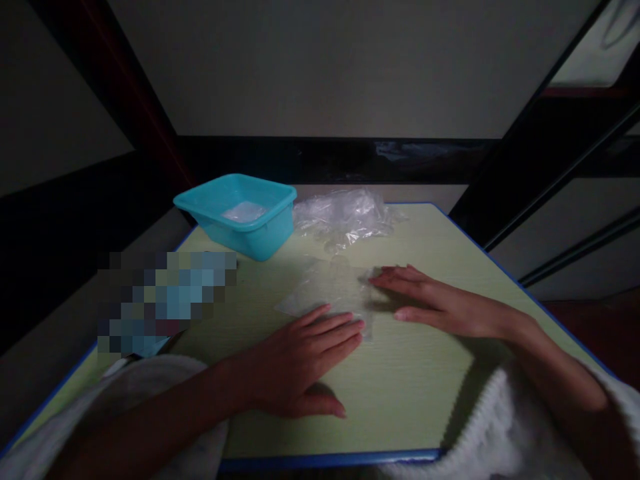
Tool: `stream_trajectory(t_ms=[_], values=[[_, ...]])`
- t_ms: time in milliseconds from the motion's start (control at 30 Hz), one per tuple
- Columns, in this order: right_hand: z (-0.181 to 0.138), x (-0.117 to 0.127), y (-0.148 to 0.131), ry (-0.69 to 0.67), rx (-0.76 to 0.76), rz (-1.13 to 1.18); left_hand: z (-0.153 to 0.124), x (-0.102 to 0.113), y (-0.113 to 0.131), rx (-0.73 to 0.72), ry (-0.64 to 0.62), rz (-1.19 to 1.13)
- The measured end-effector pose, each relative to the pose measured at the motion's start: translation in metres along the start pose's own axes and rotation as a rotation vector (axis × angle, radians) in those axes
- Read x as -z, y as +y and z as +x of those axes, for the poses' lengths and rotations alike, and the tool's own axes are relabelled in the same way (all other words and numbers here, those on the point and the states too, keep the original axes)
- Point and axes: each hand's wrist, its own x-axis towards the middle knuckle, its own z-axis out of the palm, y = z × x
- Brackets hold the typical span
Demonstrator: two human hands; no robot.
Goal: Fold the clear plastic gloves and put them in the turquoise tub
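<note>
A clear plastic bag point(325, 287) lies flat on the pale table point(400, 393). My left hand point(310, 357) rests with its fingers stretched out over the bag's near edge, thumb apart on the tabletop. At the bag's right edge is my right hand point(440, 303), its fingers extended and thumb apart, the fingertips at or just over the plastic. Whether those fingertips press on it I cannot tell. Neither hand grips anything.
Behind the bag sits a crumpled heap of clear plastic point(350, 213). A turquoise basin point(270, 230) with something whitish inside stands at the back left. Nearer on the left, a pixelated object point(175, 300) lies at the table's edge. A wall panel point(325, 73) rises behind.
</note>
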Motion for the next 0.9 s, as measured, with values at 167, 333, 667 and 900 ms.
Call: stream_trajectory(t_ms=[167, 333, 667, 900], values=[[0.004, -0.002, 0.008, -0.072, 0.022, 0.076, 0.001, 0.001, 0.0, 0.001, -0.001, 0.002], [0.011, -0.006, 0.01, -0.083, 0.039, 0.075, 0.001, 0.0, 0.0, -0.004, 0.012, -0.016], [0.022, -0.012, 0.015, -0.021, 0.006, 0.058, 0.002, 0.001, 0.001, 0.001, -0.001, -0.04], [0.018, -0.009, 0.02, 0.055, -0.088, -0.152, 0.002, 0.002, 0.001, 0.0, -0.012, -0.033]])
